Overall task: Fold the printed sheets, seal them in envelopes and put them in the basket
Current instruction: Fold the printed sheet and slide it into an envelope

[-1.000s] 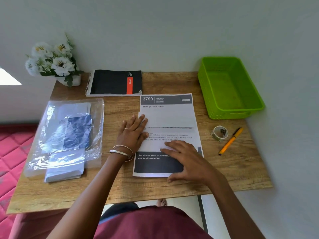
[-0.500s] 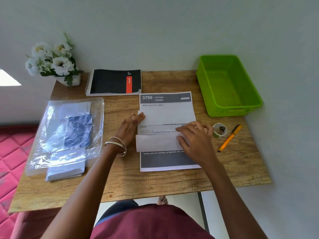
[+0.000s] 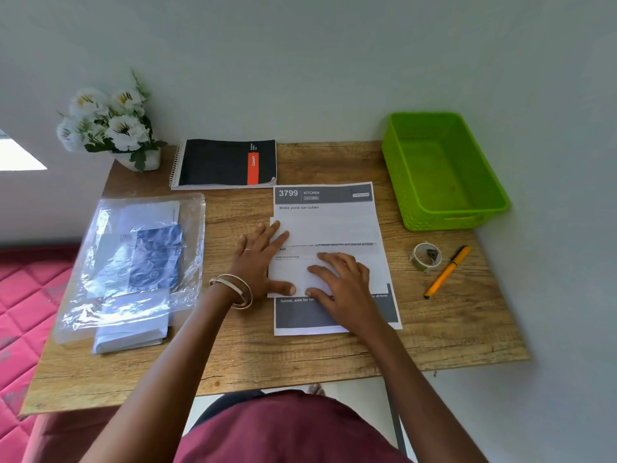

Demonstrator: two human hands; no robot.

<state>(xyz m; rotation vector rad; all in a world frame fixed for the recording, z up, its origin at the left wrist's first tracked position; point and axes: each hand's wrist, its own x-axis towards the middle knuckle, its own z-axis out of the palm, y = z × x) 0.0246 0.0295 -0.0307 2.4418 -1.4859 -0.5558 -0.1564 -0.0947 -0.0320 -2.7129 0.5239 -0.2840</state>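
1. Wood-grain table (image 3: 300, 359) carries everything, set against a pale wall.
2. Clear plastic bag (image 3: 133, 262) lies on the table's left part with white envelopes (image 3: 130, 332) inside, some poking out of its near end.
3. Green plastic basket (image 3: 444, 168) sits at the far right corner, well apart from both hands, with nothing seen inside it.
4. White printed sheets (image 3: 330, 212) lie at the middle of the table; the lower one reads "3799 KITCHEN" at its far edge. A folded sheet (image 3: 334, 262) lies on top, its near part turned up and showing its blank back.
5. Black spiral notebook (image 3: 227, 163) with an orange stripe lies beyond the sheets, beside white flowers (image 3: 107, 121) in a small pot.
6. The left hand (image 3: 260, 262), bangles on the wrist, lies flat with straight fingers on the folded sheet's left edge, thumb at its near left corner.
7. The right hand (image 3: 344, 282) presses spread, relaxed fingers on the folded flap, just beside the left hand.
8. Orange pen (image 3: 447, 272) lies right of the sheets.
9. Tape roll (image 3: 425, 257) sits just beside the pen.
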